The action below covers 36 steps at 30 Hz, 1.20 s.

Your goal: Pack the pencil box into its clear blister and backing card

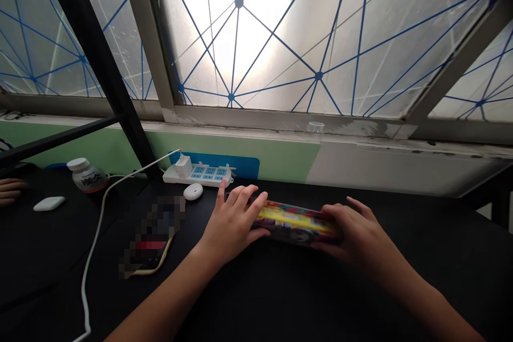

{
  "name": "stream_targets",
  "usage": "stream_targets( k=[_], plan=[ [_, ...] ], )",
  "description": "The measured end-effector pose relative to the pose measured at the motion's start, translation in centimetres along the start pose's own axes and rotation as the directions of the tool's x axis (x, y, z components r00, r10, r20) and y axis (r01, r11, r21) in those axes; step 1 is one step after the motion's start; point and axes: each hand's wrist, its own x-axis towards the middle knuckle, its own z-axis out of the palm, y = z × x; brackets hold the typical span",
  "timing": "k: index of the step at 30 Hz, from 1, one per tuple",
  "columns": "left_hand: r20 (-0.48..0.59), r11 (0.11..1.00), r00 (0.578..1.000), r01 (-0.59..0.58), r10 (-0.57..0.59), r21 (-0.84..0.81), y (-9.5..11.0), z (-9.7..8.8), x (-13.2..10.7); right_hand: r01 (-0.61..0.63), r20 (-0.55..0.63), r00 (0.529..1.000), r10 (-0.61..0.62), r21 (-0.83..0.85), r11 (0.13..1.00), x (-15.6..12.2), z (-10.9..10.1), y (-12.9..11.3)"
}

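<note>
A long, flat box (298, 223) with a colourful yellow, red and purple print is held between my two hands above the black table (280, 294). My left hand (236, 219) grips its left end, fingers over the top and thumb along the near side. At the other end, my right hand (352, 227) has its thumb below and fingers on the upper edge, with one finger raised. The print is blurred, so what the box contains cannot be read. Just beyond my left hand lies a white power strip (212, 175).
A phone (154, 240), partly pixelated, lies left of my arm. Near it are a round white case (193, 191), a white cable (102, 214) and a white plug (184, 166). Further left are a white-capped bottle (86, 175), a flat white object (48, 203) and another person's hand (12, 191).
</note>
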Motion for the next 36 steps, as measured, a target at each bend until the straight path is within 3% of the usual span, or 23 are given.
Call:
stream_targets(
  k=[7, 11, 15, 21, 25, 27, 36],
  plan=[
    [0.295, 0.999, 0.955, 0.002, 0.008, -0.032, 1.0, -0.7, 0.3, 0.103, 0.091, 0.991, -0.095, -0.087, 0.991, -0.2, 0.6, -3.1],
    [0.368, 0.999, 0.93, -0.003, 0.015, -0.032, 1.1, -0.8, 0.2, 0.095, 0.189, 0.979, -0.081, -0.069, 0.993, -0.3, 1.3, -3.9],
    [0.374, 0.994, 0.926, -0.014, 0.055, -0.112, 0.9, 0.4, -0.3, 0.097, 0.248, 0.964, -0.09, -0.016, 0.995, -0.3, 2.9, -4.8],
    [0.446, 0.983, 0.893, 0.125, -0.052, -0.134, 0.1, 2.4, -0.6, 0.05, 0.401, 0.913, -0.078, 0.078, 0.996, 1.0, 4.0, -5.8],
    [0.491, 0.972, 0.868, 0.173, -0.073, -0.161, -0.3, 2.4, -0.6, -0.028, 0.536, 0.842, -0.069, 0.171, 0.985, 1.2, 2.4, -4.6],
    [0.488, 0.968, 0.871, 0.168, -0.057, -0.186, -0.3, 2.3, -0.6, -0.05, 0.556, 0.828, -0.079, 0.213, 0.976, 0.7, 1.4, -3.5],
    [0.485, 0.958, 0.873, 0.18, -0.05, -0.225, -0.4, 2.3, -0.8, -0.032, 0.475, 0.88, -0.008, 0.077, 0.997, -3.5, -0.8, 3.3]
  ],
)
